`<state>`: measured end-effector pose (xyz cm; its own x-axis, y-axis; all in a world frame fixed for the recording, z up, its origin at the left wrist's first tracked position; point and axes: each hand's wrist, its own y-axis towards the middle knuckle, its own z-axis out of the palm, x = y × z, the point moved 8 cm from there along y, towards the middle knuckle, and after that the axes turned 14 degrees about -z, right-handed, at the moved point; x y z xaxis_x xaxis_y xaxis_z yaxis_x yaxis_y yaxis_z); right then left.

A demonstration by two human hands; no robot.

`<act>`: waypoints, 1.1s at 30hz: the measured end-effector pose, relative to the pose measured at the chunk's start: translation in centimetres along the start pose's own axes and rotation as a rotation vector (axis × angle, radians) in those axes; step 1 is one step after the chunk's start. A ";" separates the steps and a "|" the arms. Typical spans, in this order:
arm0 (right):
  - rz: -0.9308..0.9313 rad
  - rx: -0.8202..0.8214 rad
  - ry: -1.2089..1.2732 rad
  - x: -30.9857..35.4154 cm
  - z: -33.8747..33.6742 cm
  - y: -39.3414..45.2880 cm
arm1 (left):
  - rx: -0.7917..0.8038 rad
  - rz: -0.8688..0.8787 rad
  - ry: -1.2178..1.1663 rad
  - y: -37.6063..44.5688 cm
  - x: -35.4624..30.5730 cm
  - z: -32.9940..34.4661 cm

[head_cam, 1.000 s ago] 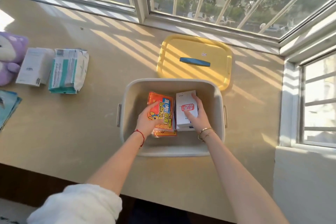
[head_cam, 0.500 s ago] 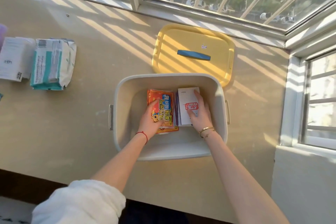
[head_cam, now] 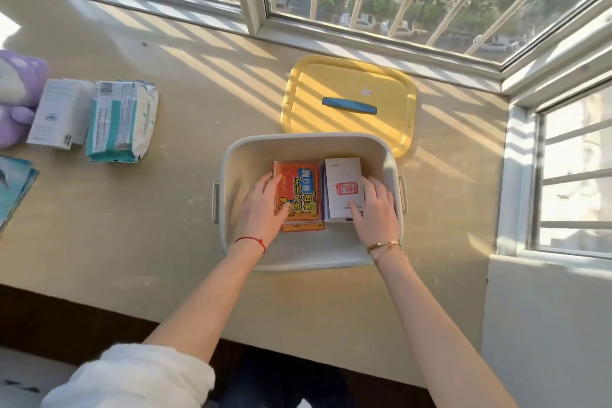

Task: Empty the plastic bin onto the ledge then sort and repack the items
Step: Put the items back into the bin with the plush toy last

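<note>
The pale grey plastic bin (head_cam: 308, 138) stands open on the ledge. Inside lie a stack of orange packets (head_cam: 299, 189) and, to their right, a white packet with a red stamp (head_cam: 342, 182), side by side on the bin floor. My left hand (head_cam: 260, 212) holds the orange stack by its left edge, thumb on top. At the white packet's right edge is my right hand (head_cam: 376, 210), its thumb on the packet's lower corner and its fingers along the side.
The yellow lid (head_cam: 347, 83) with a blue handle lies just behind the bin. Far left on the ledge are a white box (head_cam: 58, 116), a teal-and-white pack (head_cam: 121, 122), a purple plush toy (head_cam: 16, 93) and blue sheets (head_cam: 13, 185). Windows border the back and right.
Both hands have slid off the tops of the packets to their outer edges. The packets now lie flat and closer together in the bin.
</note>
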<state>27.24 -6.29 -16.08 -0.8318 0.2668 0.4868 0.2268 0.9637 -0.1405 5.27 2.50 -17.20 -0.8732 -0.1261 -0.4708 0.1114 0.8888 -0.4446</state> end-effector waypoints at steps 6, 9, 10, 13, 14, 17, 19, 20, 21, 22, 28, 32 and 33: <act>-0.129 -0.161 -0.094 4.4 -6.7 -4.5 | -0.135 0.180 0.047 -7.1 -2.3 -8.5; -0.161 -0.204 -0.116 6.0 -9.4 -7.3 | -0.193 0.206 0.063 -10.5 -1.5 -11.5; -0.171 -0.219 -0.116 6.5 -10.2 -8.3 | -0.211 0.212 0.069 -11.6 -1.0 -12.3; -0.206 -0.247 -0.114 8.2 -12.1 -11.2 | -0.259 0.244 0.090 -15.5 0.1 -14.9; -0.221 -0.247 -0.116 8.8 -12.5 -12.2 | -0.273 0.263 0.096 -16.9 0.5 -15.7; -0.266 -0.243 -0.130 10.3 -13.5 -14.9 | -0.325 0.307 0.106 -20.8 1.6 -18.0; -0.298 -0.260 -0.133 11.2 -14.1 -16.6 | -0.362 0.294 0.107 -23.2 2.7 -19.2; -0.312 -0.271 -0.135 11.8 -14.4 -17.4 | -0.377 0.281 0.105 -24.3 3.3 -19.7; -0.325 -0.276 -0.135 12.2 -14.5 -18.1 | -0.390 0.269 0.105 -25.3 3.9 -20.2; -0.341 -0.278 -0.136 12.7 -14.6 -18.8 | -0.405 0.257 0.108 -26.3 4.6 -20.5; -0.430 -0.242 -0.138 16.3 -13.6 -20.9 | -0.483 0.187 0.119 -31.3 9.2 -22.8; -0.511 -0.208 -0.134 19.8 -12.3 -21.2 | -0.546 0.113 0.091 -34.3 13.2 -24.9; -0.533 -0.203 -0.128 20.8 -11.9 -21.2 | -0.561 0.098 0.086 -34.9 14.4 -25.4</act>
<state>11.19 -21.05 7.31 -0.9096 -0.2459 0.3348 -0.1577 0.9501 0.2692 -23.26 -19.14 10.90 -0.9096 -0.0160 -0.4151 -0.0546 0.9952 0.0814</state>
